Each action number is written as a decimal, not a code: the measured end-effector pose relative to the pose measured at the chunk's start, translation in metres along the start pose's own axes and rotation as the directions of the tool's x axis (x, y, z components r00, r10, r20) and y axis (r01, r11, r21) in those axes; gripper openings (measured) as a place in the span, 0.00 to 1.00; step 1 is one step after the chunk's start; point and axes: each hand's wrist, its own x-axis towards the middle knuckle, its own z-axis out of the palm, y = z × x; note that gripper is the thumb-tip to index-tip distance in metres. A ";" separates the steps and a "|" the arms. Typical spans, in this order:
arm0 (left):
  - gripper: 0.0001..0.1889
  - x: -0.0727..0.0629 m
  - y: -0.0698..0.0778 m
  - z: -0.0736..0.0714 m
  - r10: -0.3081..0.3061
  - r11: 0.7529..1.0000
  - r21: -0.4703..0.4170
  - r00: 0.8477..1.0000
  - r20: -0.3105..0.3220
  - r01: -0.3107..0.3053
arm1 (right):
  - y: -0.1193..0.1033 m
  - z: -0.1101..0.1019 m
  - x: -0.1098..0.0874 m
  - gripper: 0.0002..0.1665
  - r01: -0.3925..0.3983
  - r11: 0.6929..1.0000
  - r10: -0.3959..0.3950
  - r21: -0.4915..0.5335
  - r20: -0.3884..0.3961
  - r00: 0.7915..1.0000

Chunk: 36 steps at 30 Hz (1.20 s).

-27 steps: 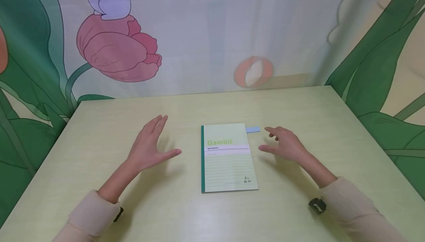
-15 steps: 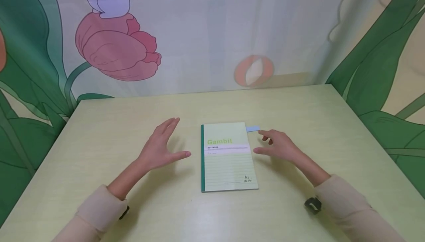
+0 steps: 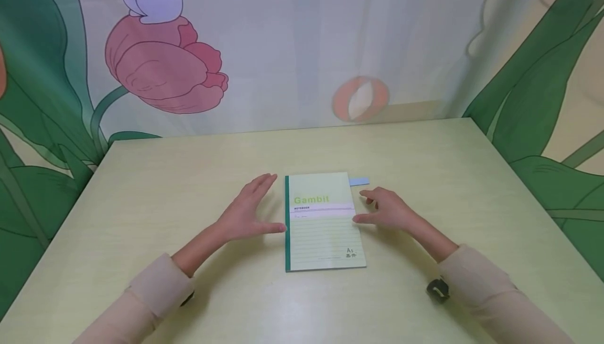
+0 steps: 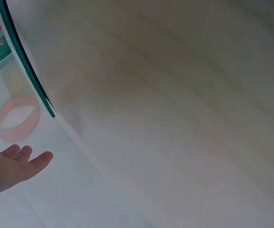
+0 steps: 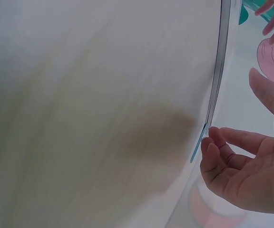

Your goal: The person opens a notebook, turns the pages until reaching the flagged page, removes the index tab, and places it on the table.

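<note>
A pale green notebook point(image 3: 323, 239) with a dark green spine lies face up on the table, the word Gambit on its cover. From its right edge, near the top, sticks out a light blue strip point(image 3: 359, 181). My left hand point(image 3: 245, 213) is beside the spine, fingers stretched and thumb apart, the thumb tip overlapping the spine in the head view. On the other side my right hand point(image 3: 387, 208) hovers by the right edge, thumb extended and fingers softly bent, holding nothing. In the right wrist view its fingers point(image 5: 213, 152) appear near the blue strip point(image 5: 198, 142).
The pale wooden table point(image 3: 189, 165) reaches back to a printed curtain point(image 3: 264, 45) with a pink flower and green leaves. A black band point(image 3: 438, 290) shows at the right sleeve.
Both hands have moved inward toward the notebook, the left one rightward and the right one leftward and slightly nearer. The notebook and blue strip stay where they were.
</note>
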 end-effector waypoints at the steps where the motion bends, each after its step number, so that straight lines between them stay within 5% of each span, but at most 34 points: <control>1: 0.56 0.001 0.001 0.002 -0.001 1.000 -0.002 1.000 0.015 0.001 | 0.000 0.001 0.000 0.44 0.004 1.000 -0.004 -0.006 0.005 1.000; 14: 0.60 0.014 0.004 0.018 -0.048 0.999 0.025 0.974 0.220 0.044 | -0.004 0.005 0.004 0.40 0.026 0.998 -0.023 -0.065 0.050 0.998; 27: 0.62 0.018 0.006 0.025 -0.050 0.987 0.161 0.944 0.326 -0.003 | -0.005 0.009 0.008 0.44 0.032 0.999 -0.029 -0.037 0.083 0.996; 36: 0.61 0.020 0.006 0.030 -0.098 0.979 0.204 0.939 0.330 0.030 | -0.007 0.007 0.012 0.41 0.020 0.999 -0.022 0.027 0.089 0.996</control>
